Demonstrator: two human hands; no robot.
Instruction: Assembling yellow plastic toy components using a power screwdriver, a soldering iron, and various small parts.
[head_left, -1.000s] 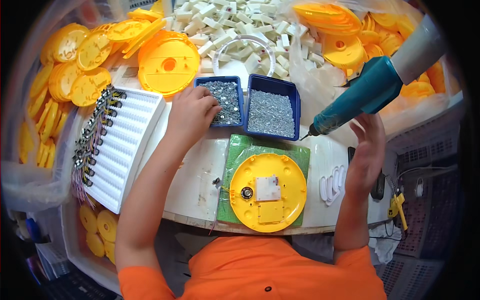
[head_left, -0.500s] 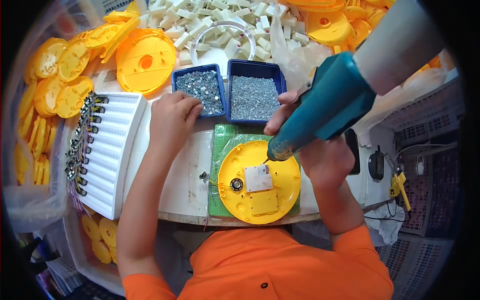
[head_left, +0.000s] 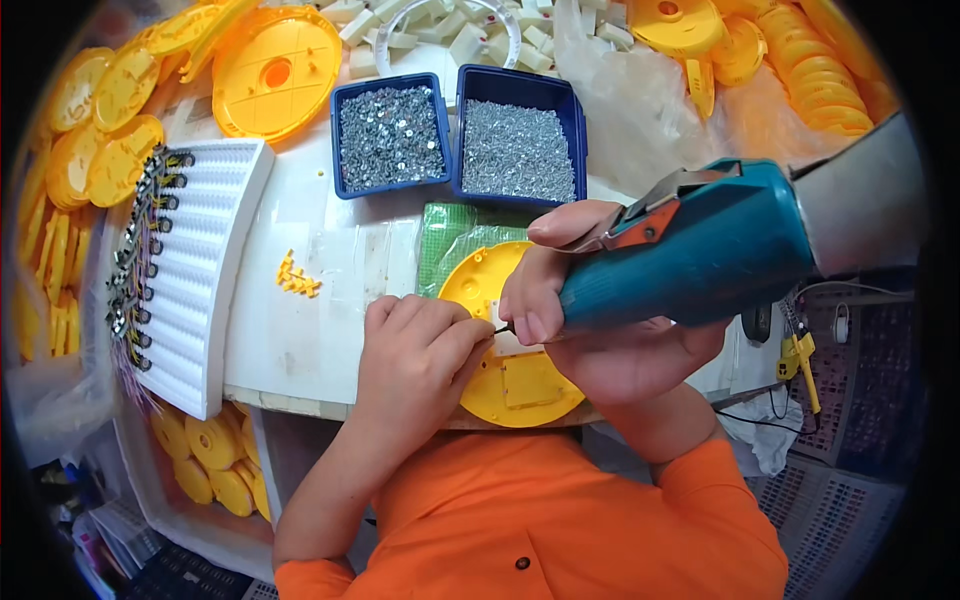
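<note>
My right hand (head_left: 625, 355) is wrapped around a teal power screwdriver (head_left: 690, 245), held almost level with its thin bit pointing left. My left hand (head_left: 415, 355) is closed in a pinch at the bit's tip; whatever is between those fingertips is too small to make out. Both hands are over a round yellow plastic cover (head_left: 475, 395), which lies on a green mat (head_left: 442, 235) at the table's front edge. Most of the white block on the cover is hidden behind my fingers. A raised yellow rectangle (head_left: 530, 383) shows nearer to me.
Two blue bins (head_left: 345, 185) (head_left: 575, 150) of small metal screws stand beyond the mat. Small yellow pieces (head_left: 295, 278) lie left of it. A white foam tray (head_left: 205, 270) carries wired parts. Yellow covers (head_left: 130, 85) pile up at left; white blocks (head_left: 465, 45) lie at the back.
My left hand has come from the left screw bin to the bit's tip, closing in a pinch. The screwdriver has swung from pointing down at the white block to nearly level. The view has shifted.
</note>
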